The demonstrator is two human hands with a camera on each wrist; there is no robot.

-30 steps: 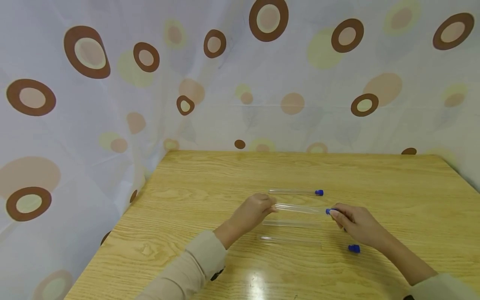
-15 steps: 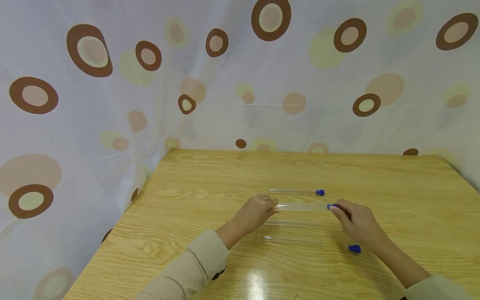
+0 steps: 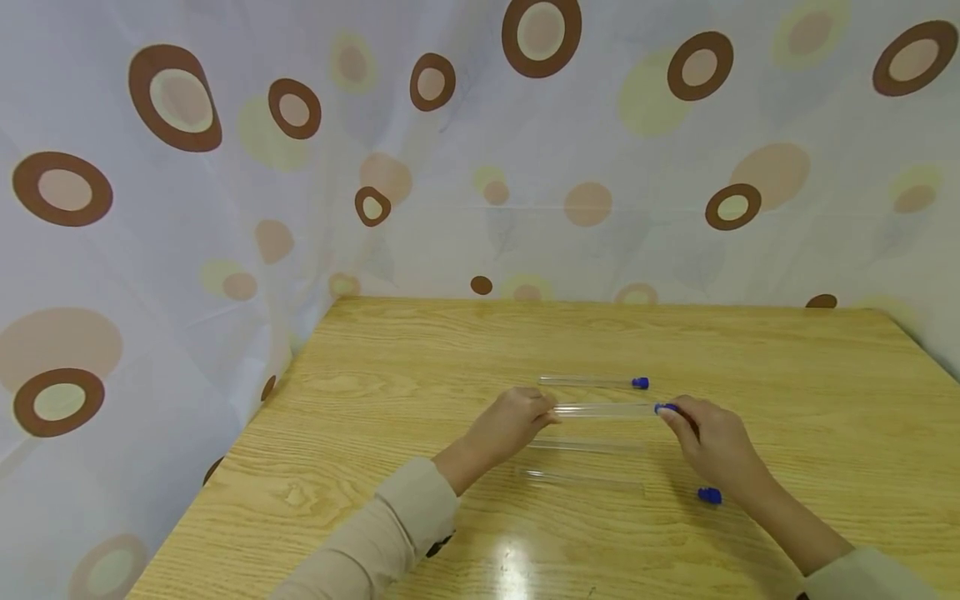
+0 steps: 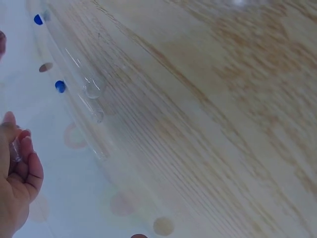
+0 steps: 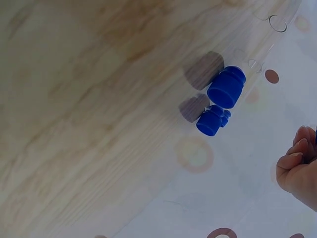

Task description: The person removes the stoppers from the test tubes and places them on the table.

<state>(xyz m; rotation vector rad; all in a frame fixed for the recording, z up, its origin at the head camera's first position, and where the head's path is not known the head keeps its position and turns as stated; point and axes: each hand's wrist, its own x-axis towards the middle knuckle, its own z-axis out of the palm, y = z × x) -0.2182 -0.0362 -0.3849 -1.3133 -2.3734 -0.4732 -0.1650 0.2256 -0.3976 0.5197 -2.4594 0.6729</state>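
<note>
My left hand [image 3: 510, 421] holds a clear test tube [image 3: 603, 410] near its left end, lengthwise above the table. At the tube's right end, my right hand [image 3: 716, 442] pinches a blue cap [image 3: 663, 408] between thumb and fingers, right at the tube's mouth. In the left wrist view, the left hand's fingers [image 4: 33, 171] curl round the tube's end. Two uncapped tubes lie nearer me, a middle tube [image 3: 588, 447] and a front tube [image 3: 581, 478]. Behind the held one lies a tube with a blue cap [image 3: 640, 383] on its right end.
A loose blue cap [image 3: 709, 496] lies on the wooden table [image 3: 390, 358] below the right hand. The right wrist view shows another loose cap [image 5: 209, 120] beside it, hidden from the head view. A patterned curtain [image 3: 450, 242] borders the table at the back and left.
The right end of the held tube has come up from a slight tilt to nearly level. My right hand has risen a little with the cap; the left has barely moved.
</note>
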